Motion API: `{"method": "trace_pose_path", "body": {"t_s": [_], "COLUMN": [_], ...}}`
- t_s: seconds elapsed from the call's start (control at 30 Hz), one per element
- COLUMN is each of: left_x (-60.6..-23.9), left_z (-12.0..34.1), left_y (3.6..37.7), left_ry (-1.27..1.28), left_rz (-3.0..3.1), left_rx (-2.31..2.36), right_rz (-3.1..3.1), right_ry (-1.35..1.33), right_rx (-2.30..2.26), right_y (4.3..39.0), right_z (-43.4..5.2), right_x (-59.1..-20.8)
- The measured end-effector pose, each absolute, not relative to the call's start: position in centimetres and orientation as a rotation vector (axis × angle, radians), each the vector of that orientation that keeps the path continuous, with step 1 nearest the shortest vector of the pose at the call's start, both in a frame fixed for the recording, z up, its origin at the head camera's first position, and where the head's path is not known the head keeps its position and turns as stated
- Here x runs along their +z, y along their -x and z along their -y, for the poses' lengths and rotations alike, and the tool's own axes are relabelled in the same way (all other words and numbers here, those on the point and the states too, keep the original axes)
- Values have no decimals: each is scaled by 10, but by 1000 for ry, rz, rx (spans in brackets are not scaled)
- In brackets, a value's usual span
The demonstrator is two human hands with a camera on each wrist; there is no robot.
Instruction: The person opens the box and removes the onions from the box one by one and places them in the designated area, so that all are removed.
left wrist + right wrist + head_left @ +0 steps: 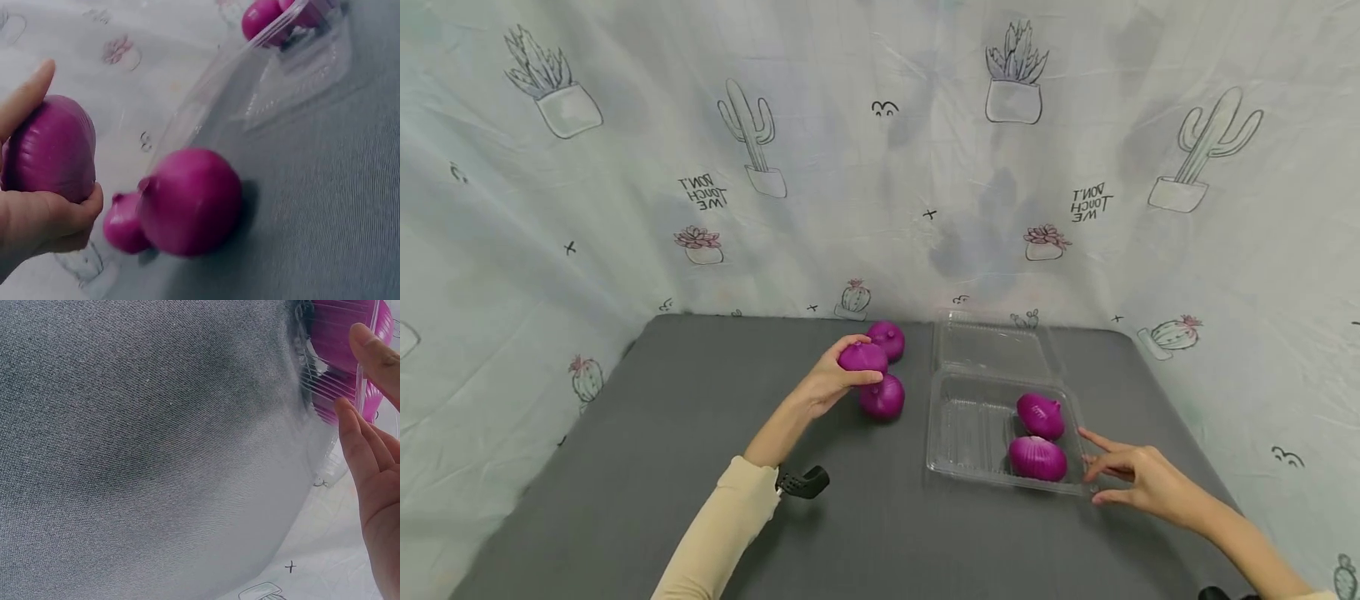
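Right hand against clamshell tray; left-held onion sideways.

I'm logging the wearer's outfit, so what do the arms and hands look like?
The left arm wears a cream long sleeve with a black clip-like mount at the wrist. The left hand and right hand are bare, without gloves or visible rings.

In the left wrist view, the purple onion resting on the desk is blurred and hides most of the smaller purple onion behind it; the clear plastic clamshell box runs off the top edge.
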State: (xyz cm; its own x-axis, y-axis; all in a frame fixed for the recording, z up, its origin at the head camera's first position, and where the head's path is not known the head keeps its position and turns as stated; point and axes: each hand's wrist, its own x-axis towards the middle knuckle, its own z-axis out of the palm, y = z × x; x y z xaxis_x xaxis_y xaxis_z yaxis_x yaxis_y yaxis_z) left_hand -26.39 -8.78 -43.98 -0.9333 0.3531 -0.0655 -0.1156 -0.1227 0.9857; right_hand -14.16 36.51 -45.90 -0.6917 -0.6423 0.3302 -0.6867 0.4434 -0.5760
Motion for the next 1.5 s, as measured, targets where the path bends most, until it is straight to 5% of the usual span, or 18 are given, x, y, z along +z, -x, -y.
{"method": "trace_pose_path", "body": {"t_s": [0.4, 1.5], "left_x": [-448, -476], "left_z": [141, 171], "left_y": [274, 347], "left_ry": [-826, -742], "left_rz": [-1944, -1777], "left_rx": [1734, 1726], "right_rz": [2607, 2561], "right_ry": [-1209, -1205], "right_rx": [1078, 1186], "right_y": [144, 142], "right_z": [-365, -367], "right_x": [-459, -467]}}
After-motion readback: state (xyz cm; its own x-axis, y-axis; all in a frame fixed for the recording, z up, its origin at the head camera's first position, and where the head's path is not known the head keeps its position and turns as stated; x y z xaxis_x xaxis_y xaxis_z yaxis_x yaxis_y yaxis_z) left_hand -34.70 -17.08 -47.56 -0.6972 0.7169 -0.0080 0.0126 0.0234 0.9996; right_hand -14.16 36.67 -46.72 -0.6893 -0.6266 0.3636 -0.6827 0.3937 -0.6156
